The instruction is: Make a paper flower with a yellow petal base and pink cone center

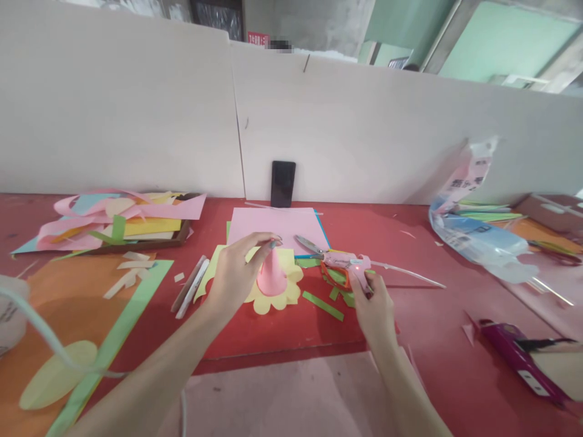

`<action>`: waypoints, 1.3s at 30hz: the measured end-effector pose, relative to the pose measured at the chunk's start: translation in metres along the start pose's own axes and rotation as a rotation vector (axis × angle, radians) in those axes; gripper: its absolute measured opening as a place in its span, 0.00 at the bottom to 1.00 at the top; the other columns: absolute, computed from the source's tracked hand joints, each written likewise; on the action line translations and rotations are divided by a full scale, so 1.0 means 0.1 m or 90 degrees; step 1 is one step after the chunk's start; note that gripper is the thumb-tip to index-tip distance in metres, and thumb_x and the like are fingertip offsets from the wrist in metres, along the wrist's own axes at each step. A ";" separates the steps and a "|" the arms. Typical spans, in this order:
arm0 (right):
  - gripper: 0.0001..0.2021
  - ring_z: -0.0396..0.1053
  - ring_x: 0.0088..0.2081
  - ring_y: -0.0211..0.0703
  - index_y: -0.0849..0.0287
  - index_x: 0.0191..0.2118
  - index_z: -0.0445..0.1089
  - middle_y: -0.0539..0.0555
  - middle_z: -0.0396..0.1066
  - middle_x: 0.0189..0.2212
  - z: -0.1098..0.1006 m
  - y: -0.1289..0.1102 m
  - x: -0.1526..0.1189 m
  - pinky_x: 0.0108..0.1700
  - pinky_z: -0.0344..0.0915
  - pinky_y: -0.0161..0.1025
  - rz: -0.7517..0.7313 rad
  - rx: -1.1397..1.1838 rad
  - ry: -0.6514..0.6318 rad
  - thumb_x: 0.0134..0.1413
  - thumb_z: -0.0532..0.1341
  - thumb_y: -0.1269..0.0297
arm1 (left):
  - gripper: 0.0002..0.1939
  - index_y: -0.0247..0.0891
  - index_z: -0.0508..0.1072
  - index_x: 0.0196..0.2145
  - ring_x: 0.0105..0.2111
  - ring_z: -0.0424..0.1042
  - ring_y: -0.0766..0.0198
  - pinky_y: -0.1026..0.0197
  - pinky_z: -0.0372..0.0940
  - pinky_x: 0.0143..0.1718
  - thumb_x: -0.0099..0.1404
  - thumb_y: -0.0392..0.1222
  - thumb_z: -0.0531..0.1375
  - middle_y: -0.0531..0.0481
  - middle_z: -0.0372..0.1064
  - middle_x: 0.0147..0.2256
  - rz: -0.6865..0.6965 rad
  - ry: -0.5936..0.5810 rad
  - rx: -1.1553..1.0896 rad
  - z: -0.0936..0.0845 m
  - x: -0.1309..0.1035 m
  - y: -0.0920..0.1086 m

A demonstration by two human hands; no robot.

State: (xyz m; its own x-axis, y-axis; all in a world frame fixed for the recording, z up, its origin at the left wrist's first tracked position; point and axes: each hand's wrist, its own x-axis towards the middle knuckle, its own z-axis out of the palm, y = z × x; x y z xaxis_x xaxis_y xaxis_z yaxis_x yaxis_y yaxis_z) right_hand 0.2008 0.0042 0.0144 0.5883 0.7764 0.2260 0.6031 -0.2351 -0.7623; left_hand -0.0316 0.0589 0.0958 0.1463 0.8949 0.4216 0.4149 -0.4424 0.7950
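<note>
One pink paper cone (271,276), upright on one yellow scalloped flower (277,294); left hand (237,273) pinches its tip. One pink glue gun (357,270), gripped by right hand (373,306), just right of cone.

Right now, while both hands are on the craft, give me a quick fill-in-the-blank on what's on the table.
1. The left hand pinches the tip of a pink paper ____ standing on the yellow flower cutout.
2. The right hand grips a pink ____ with a red light.
3. The scissors lie with handles coloured ____.
4. A dark ____ leans upright against the back board.

Missing words: cone; glue gun; orange; phone
</note>
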 end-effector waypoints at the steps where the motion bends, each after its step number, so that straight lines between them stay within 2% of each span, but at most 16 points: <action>1: 0.18 0.64 0.27 0.42 0.59 0.36 0.63 0.54 0.68 0.28 0.00 0.00 0.00 0.30 0.56 0.35 0.000 0.004 0.000 0.49 0.53 0.48 | 0.09 0.43 0.72 0.34 0.40 0.70 0.65 0.62 0.63 0.44 0.61 0.42 0.53 0.55 0.73 0.37 0.002 0.015 0.000 -0.01 0.01 0.00; 6: 0.17 0.63 0.26 0.41 0.58 0.35 0.62 0.52 0.67 0.26 -0.02 -0.02 0.00 0.30 0.56 0.35 0.010 -0.004 -0.004 0.50 0.52 0.48 | 0.09 0.41 0.71 0.35 0.40 0.70 0.65 0.62 0.63 0.45 0.61 0.43 0.53 0.52 0.72 0.37 -0.001 0.092 -0.033 -0.07 0.04 -0.01; 15: 0.16 0.63 0.27 0.42 0.58 0.35 0.61 0.53 0.67 0.27 -0.01 -0.01 0.01 0.31 0.56 0.35 -0.001 -0.001 0.000 0.50 0.52 0.48 | 0.08 0.42 0.71 0.34 0.39 0.70 0.64 0.61 0.63 0.44 0.60 0.43 0.54 0.53 0.72 0.36 -0.011 0.116 -0.023 -0.07 0.01 0.01; 23: 0.17 0.65 0.29 0.44 0.58 0.36 0.62 0.55 0.68 0.29 -0.01 -0.01 0.01 0.32 0.57 0.37 0.012 0.001 0.006 0.49 0.53 0.48 | 0.07 0.43 0.72 0.33 0.38 0.70 0.65 0.63 0.64 0.42 0.59 0.42 0.55 0.53 0.72 0.35 -0.015 0.076 -0.046 -0.07 -0.02 0.06; 28: 0.19 0.65 0.30 0.46 0.58 0.39 0.63 0.55 0.68 0.28 -0.01 0.00 0.02 0.33 0.57 0.37 0.024 -0.011 0.005 0.49 0.52 0.48 | 0.06 0.41 0.71 0.32 0.35 0.71 0.64 0.63 0.67 0.38 0.59 0.42 0.55 0.51 0.72 0.34 -0.002 -0.018 -0.139 -0.08 -0.04 0.11; 33: 0.20 0.65 0.30 0.46 0.58 0.40 0.63 0.56 0.69 0.30 -0.03 -0.02 0.01 0.32 0.57 0.37 0.032 -0.017 0.003 0.49 0.52 0.47 | 0.07 0.43 0.72 0.32 0.35 0.71 0.64 0.63 0.67 0.36 0.60 0.43 0.55 0.52 0.72 0.31 0.010 -0.129 -0.114 -0.07 -0.07 0.16; 39: 0.22 0.66 0.31 0.46 0.59 0.41 0.63 0.57 0.69 0.33 0.00 -0.04 -0.03 0.31 0.59 0.37 0.000 -0.018 -0.006 0.47 0.53 0.46 | 0.07 0.44 0.72 0.31 0.33 0.71 0.65 0.63 0.66 0.37 0.60 0.42 0.55 0.53 0.72 0.32 0.017 -0.153 -0.089 -0.07 -0.06 0.20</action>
State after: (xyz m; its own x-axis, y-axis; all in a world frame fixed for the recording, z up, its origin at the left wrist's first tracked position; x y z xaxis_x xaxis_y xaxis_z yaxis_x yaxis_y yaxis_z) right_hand 0.1969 0.0031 0.0167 0.5840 0.7814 0.2200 0.6174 -0.2516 -0.7454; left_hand -0.0308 0.0441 0.1125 0.3713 0.8635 0.3414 0.2825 -0.4553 0.8443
